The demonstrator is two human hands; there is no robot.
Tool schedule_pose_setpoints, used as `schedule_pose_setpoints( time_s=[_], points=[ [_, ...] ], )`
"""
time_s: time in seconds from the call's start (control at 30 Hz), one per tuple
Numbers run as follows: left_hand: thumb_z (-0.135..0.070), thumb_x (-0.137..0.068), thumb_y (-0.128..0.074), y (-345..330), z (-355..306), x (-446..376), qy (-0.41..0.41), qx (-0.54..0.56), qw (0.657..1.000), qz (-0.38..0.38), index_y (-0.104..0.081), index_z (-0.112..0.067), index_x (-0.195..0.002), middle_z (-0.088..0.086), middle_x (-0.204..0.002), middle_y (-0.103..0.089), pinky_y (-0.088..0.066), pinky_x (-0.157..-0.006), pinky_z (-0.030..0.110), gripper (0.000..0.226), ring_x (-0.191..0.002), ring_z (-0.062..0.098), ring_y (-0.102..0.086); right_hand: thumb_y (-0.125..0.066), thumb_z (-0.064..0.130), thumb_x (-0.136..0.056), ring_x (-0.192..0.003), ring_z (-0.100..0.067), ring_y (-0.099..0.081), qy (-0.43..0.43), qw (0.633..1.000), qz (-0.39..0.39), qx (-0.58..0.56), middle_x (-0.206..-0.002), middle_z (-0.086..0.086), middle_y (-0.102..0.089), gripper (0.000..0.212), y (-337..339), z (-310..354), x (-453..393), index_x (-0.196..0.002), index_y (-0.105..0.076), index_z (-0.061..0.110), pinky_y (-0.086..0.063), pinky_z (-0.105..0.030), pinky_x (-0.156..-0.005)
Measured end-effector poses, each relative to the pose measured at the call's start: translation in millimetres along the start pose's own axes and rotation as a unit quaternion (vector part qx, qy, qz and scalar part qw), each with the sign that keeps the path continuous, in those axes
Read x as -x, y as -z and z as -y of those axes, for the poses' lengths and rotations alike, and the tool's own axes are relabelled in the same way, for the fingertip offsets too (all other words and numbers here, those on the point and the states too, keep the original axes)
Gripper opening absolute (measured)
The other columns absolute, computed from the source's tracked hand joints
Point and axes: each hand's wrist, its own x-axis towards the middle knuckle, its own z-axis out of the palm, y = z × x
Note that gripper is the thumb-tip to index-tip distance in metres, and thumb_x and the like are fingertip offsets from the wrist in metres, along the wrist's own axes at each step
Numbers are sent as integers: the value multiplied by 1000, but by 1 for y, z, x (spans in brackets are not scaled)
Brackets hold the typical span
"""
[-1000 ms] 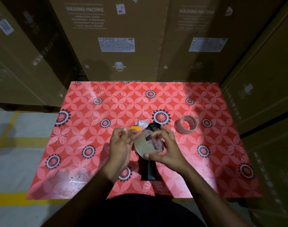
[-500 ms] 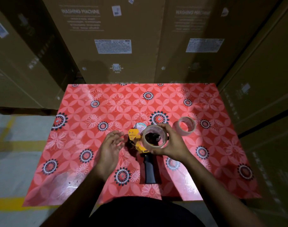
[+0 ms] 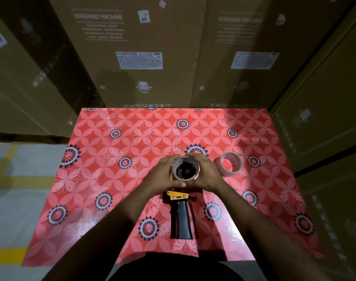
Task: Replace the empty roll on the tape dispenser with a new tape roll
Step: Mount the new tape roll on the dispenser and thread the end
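The tape dispenser (image 3: 182, 217) lies flat on the red flowered table (image 3: 96, 179), its black handle pointing toward me and a yellow frame above it. A clear tape roll (image 3: 194, 162) sits over the dispenser's black hub. My left hand (image 3: 163, 173) and my right hand (image 3: 208, 173) cup this roll from either side, fingers curled around its rim. The dispenser's head is mostly hidden under the roll and my hands. A second, thin roll (image 3: 230, 164), seemingly just a core, lies flat on the table just right of my right hand.
Tall cardboard boxes (image 3: 140, 53) marked "washing machine" stand right behind the table, with more boxes on the right (image 3: 325, 118) and left. A grey floor with yellow lines (image 3: 15, 179) lies to the left of the table.
My right hand carried the clear roll down over the dispenser's hub. My left hand, open beside the dispenser half a second ago, now grips the roll's left side.
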Motion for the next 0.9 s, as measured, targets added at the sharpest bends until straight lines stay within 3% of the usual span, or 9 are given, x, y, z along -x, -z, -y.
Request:
schedule_pose_setpoints(
  time_s=[0.23, 0.5, 0.73, 0.9],
  points=[
    [-53, -54, -89, -8, 3, -5, 7, 71, 997, -38, -43, -51, -131, -9, -134, -53, -48, -101, 50, 90, -120, 15, -54, -82, 56, -55, -122, -22, -56, -26, 999, -12, -28, -134, -6, -58, 101, -3, -15, -4, -142, -49, 17, -49, -38, -100],
    [-39, -56, -94, -14, 5, -8, -16, 62, 995, -76, -52, -34, -135, -7, -143, -49, -39, -109, 45, 90, -130, 16, -44, -94, 45, -50, -112, -15, -61, -28, 998, -6, -50, -126, 2, -61, 95, 2, -24, -5, -133, -54, 20, -50, -27, -93],
    [-29, -57, -95, -15, 3, -11, -26, 72, 995, -68, -55, -27, -135, -5, -137, -53, -40, -108, 48, 88, -127, 16, -46, -93, 40, -52, -107, -21, -64, 2, 1000, -19, 8, -120, -3, -67, 88, 1, -23, -7, -129, -58, 17, -52, -33, -92],
    [-29, -60, -94, -14, 8, -13, -28, 69, 996, -45, -50, -31, -139, -8, -140, -49, -40, -110, 46, 90, -129, 16, -47, -89, 43, -58, -92, -16, -51, -12, 998, 16, 55, -109, -4, -52, 85, 2, -14, -12, -133, -54, 20, -44, -24, -82]
  ],
)
